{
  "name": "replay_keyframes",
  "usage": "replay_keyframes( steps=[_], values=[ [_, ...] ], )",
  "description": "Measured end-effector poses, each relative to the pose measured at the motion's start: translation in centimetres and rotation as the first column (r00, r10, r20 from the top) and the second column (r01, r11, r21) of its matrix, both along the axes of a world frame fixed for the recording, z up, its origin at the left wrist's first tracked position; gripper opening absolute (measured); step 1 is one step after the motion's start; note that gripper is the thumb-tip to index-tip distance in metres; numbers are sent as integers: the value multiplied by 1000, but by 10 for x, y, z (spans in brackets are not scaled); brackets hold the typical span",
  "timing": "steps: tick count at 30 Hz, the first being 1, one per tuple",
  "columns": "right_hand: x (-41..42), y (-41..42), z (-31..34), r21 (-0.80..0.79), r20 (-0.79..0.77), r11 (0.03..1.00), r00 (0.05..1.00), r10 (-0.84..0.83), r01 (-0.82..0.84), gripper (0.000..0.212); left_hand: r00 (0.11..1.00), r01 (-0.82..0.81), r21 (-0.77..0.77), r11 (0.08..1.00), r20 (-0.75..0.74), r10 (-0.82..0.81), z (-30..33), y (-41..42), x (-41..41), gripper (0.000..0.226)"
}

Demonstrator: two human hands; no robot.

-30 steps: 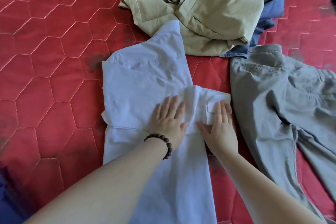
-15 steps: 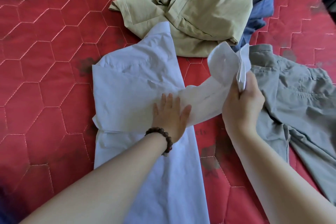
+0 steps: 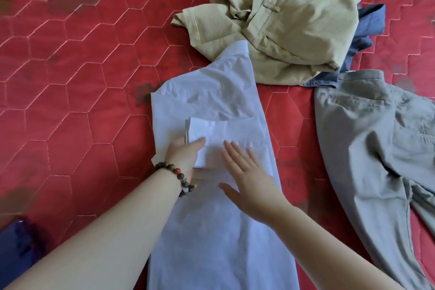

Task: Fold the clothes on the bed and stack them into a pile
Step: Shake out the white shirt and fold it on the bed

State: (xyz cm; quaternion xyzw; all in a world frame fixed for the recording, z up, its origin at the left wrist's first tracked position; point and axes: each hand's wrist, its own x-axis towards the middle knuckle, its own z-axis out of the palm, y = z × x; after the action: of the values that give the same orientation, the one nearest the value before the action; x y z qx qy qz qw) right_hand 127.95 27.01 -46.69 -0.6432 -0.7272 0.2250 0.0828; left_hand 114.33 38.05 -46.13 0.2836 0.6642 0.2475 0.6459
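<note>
Red quilted bedding [image 3: 70, 77] carries four garments: one white shirt [image 3: 211, 101], one khaki heap [image 3: 294, 30], one blue piece [image 3: 367, 30], one grey trousers [image 3: 364, 136]. On the shirt, the left hand [image 3: 182, 156] pinches the folded sleeve [image 3: 223, 132] while the right hand [image 3: 249, 176] lies flat, fingers spread.

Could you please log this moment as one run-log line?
step: sleeve folded across white shirt | left hand: pinches cuff | right hand: flat on sleeve | unfolded: khaki trousers, grey trousers
</note>
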Motion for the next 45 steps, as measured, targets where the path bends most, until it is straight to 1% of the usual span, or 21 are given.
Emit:
replay_keyframes(
  steps=[2,4,7,11,14,16,18,20,21,23,25,28,30,31,33,35,36,39,40,41,45],
  values=[
    [4,-7,-7,66,67,992,992,-109,105,74,1000,10,36,999,27,-11,-4,1,-15,6],
    [11,-10,-13,59,124,979,972,-201,195,74,992,92,95,991,-91,-83,-7,0,-30,8],
    [20,-13,-23,-31,183,965,951,-251,261,80,957,200,174,964,-247,-154,-12,-1,-44,5],
    [24,2,-22,-21,175,952,939,-296,304,76,946,239,233,942,-274,-173,-14,9,-50,13],
    [28,25,-12,202,106,915,921,-375,349,63,965,182,314,932,-241,-107,-13,12,-48,8],
    [32,32,-10,344,112,886,923,-367,311,63,964,158,342,926,-255,-70,-13,13,-48,12],
    [33,27,-14,254,205,940,938,-281,226,75,938,224,300,927,-325,-121,-18,9,-51,16],
    [34,16,-21,45,331,982,925,-186,181,87,925,262,237,935,-340,-173,-18,7,-55,15],
    [36,12,-23,-7,365,983,916,-168,183,86,929,263,223,939,-321,-184,-17,9,-57,16],
    [41,17,-19,18,375,982,909,-183,191,78,948,253,215,943,-252,-197,-13,16,-61,13],
    [46,29,-10,141,325,969,915,-240,204,75,959,241,207,948,-199,-200,-11,23,-62,12],
    [48,39,-1,303,224,914,912,-342,268,81,938,283,200,938,-263,-227,-12,29,-61,18],
    [46,35,-1,238,253,941,920,-300,241,86,900,319,237,917,-380,-215,-15,26,-60,21],
    [43,31,-5,153,289,962,920,-263,227,87,891,308,280,909,-420,-173,-15,23,-61,21],
    [41,18,-17,15,325,976,922,-209,216,81,878,307,426,851,-473,-80,-10,9,-67,31],
    [42,9,-23,18,312,976,926,-213,218,71,820,471,552,688,-562,-111,-9,-6,-76,51],
    [42,7,-24,45,293,975,930,-221,217,70,753,597,543,590,-633,-179,-12,-13,-81,61],
    [40,7,-28,92,271,974,936,-227,209,69,420,889,293,352,-827,-373,-29,-22,-89,82],
    [40,9,-29,80,279,976,935,-218,204,68,357,915,237,326,-852,-383,-34,-23,-89,82],
    [41,11,-30,56,291,979,935,-204,197,66,335,920,216,326,-867,-370,-37,-22,-88,80],
    [53,21,-28,64,336,979,919,-205,195,71,345,902,222,371,-886,-309,-41,-18,-80,74]
  ],
)
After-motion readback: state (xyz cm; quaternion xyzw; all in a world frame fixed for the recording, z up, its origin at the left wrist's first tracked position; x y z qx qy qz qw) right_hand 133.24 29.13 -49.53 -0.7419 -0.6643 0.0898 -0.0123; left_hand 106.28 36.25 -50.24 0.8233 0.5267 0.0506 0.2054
